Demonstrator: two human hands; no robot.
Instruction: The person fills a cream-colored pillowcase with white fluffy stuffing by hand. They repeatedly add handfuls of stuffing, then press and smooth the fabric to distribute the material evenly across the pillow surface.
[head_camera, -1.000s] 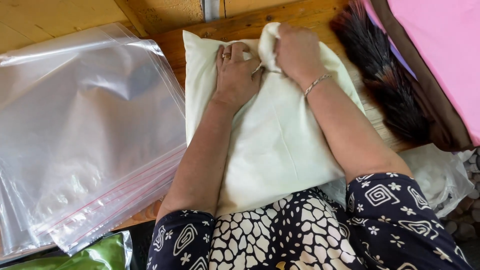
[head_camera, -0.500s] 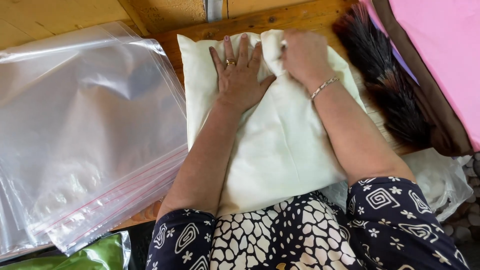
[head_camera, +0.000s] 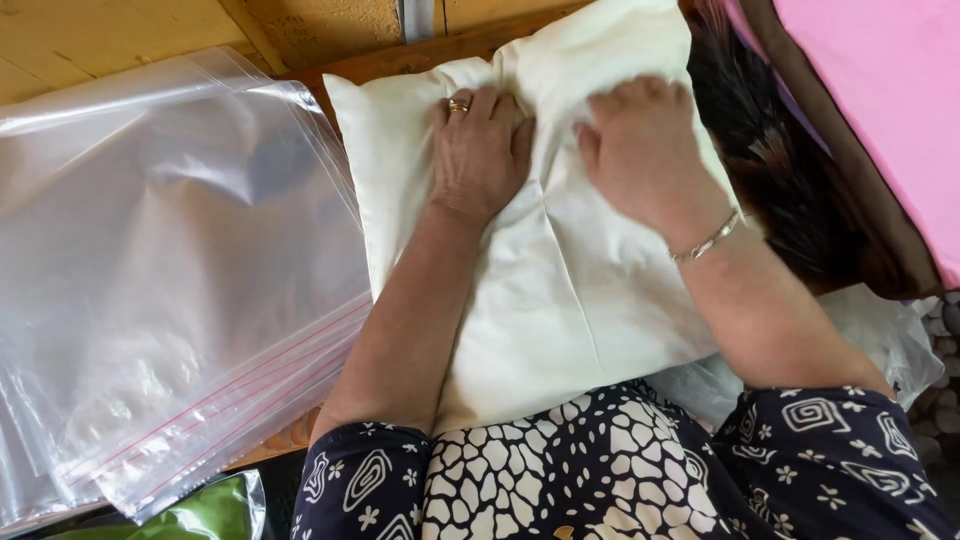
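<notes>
One cream pillow (head_camera: 560, 290), centre of the frame. Two hands on it: left hand (head_camera: 480, 150) at upper centre, right hand (head_camera: 640, 140) just right of that. One gold ring (head_camera: 458, 104) on the left hand, one thin silver bracelet (head_camera: 705, 240) on the right wrist. One stack of clear zip bags (head_camera: 170, 280) with red seal lines, filling the left side; exact number of bags impossible to tell, several at least. One green packet (head_camera: 190, 515) at lower left, partly cut off. One dark feathery brush (head_camera: 770, 170) at upper right. One pink sheet (head_camera: 890, 90) in the top right corner.
</notes>
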